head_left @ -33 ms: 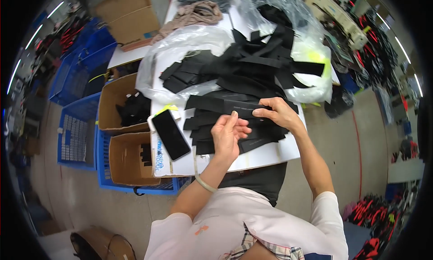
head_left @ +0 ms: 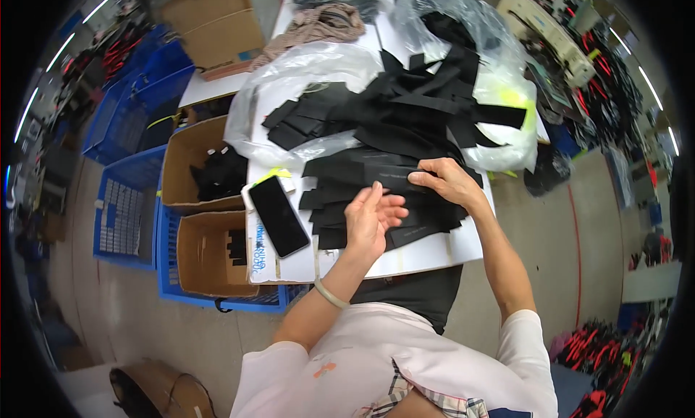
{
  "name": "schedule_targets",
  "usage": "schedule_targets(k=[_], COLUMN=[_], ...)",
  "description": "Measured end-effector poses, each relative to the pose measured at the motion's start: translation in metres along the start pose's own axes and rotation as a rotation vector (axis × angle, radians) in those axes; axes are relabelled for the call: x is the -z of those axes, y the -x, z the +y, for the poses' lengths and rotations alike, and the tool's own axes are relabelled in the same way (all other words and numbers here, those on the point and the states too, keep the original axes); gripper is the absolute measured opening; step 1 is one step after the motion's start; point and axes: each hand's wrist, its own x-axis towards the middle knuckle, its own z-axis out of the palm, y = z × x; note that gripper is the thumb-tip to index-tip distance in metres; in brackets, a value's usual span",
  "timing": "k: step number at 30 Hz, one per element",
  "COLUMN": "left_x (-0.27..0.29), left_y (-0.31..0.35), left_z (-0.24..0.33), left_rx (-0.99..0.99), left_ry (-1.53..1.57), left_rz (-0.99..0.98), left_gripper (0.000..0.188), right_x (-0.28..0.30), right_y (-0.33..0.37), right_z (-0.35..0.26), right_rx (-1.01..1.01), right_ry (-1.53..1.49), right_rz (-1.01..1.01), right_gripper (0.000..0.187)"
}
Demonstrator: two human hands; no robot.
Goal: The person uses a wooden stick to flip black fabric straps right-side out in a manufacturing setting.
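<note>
Hands barely moved: left hand (head_left: pixel 369 219) empty, fingers apart; right hand (head_left: pixel 452 182) pinched on black strip (head_left: pixel 391 172), at left's one o'clock. Keep pinch light, strip flat.

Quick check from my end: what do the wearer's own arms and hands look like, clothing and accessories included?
Both the left hand and right hand are ungloved. Short whitish sleeves leave the forearms uncovered; a pale bangle circles the left one.
</note>
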Motion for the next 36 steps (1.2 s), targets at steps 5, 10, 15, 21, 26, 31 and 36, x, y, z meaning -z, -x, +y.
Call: schedule_targets(k=[5, 10, 15, 21, 26, 31, 36], left_x=[0.031, 0.101, 0.121, 0.057, 0.020, 0.007, 0.003], left_y=[-0.019, -0.140, -0.195, -0.113, 0.016, 0.045, 0.045], left_z=[0.055, 0.183, 0.197, 0.188, 0.084, 0.059, 0.040], left_rx=[-0.256, -1.029, -0.881, -0.602, -0.182, 0.063, 0.065], left_ry=[-0.434, -1.590, -2.243, -1.302, -0.274, -0.035, -0.082], left_rz=[-0.057, 0.622, 0.487, 0.244, -0.174, -0.280, -0.424], left_gripper=[0.018, 0.017, 0.020, 0.020, 0.017, 0.013, 0.014], right_x=[-0.025, -0.039, -0.046, -0.035, -0.060, -0.065, -0.057], right_y=[-0.019, -0.010, -0.004, 0.017, 0.018, 0.053, 0.091], right_z=[0.035, 0.026, 0.022, -0.025, -0.097, -0.078, -0.065], right_rx=[0.065, 0.295, 0.322, 0.458, 0.623, 0.588, 0.490], right_ry=[0.411, 0.493, 0.468, 0.198, 0.123, -0.049, -0.231], right_rz=[0.201, 0.468, 0.499, 0.739, 0.683, 0.699, 0.666], right_gripper=[0.042, 0.035, 0.031, 0.029, 0.032, 0.016, 0.014])
